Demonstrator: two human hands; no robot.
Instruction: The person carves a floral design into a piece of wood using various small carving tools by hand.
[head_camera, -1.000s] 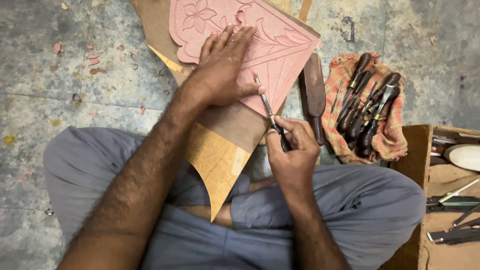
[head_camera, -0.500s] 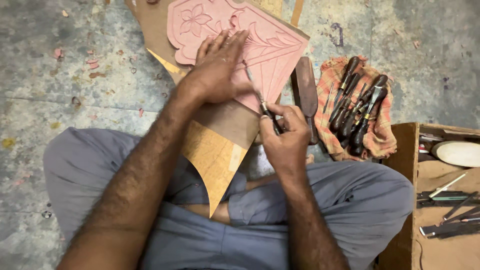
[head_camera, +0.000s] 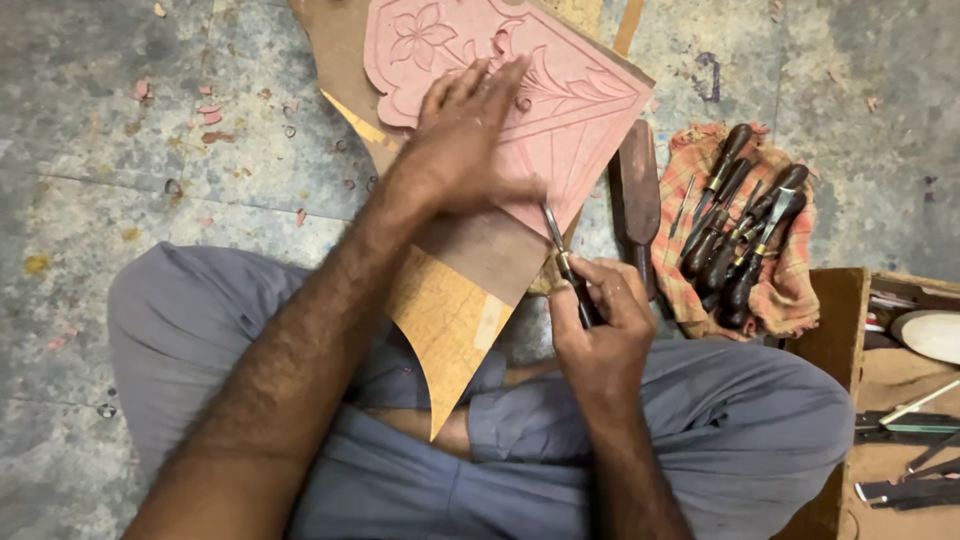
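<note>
One pink carved panel (head_camera: 560, 90) lay on one brown backing board (head_camera: 470, 250), which rested across the person's lap and ran up toward twelve o'clock. One wooden mallet (head_camera: 638, 190) lay on the floor just beside the panel's three-o'clock edge. On one checked cloth (head_camera: 790, 290) at about two o'clock lay a bundle of dark-handled carving tools (head_camera: 735, 240), roughly eight, though they overlapped too much to count surely. One open wooden box (head_camera: 890, 380) sat at four o'clock with several more tools inside.

The panel's pointed corner faced three o'clock and nearly met the mallet, so that side was tight. The board's own narrow tip pointed to six o'clock, between the knees. The concrete floor (head_camera: 150, 180) toward nine and ten o'clock held only scattered pink chips (head_camera: 205, 105), leaving wide room there. The cloth and the box crowded the right side.

The left hand (head_camera: 465, 145) lay flat on the panel, fingers spread and pointing toward twelve o'clock, pressing the carved face and gripping nothing. The right hand (head_camera: 600, 320) was clenched around the dark handle of one chisel (head_camera: 565, 260), just off the board's lower right edge. The chisel's metal blade slanted up toward eleven o'clock, and its tip met the panel's lower edge right beside the left hand's heel.
</note>
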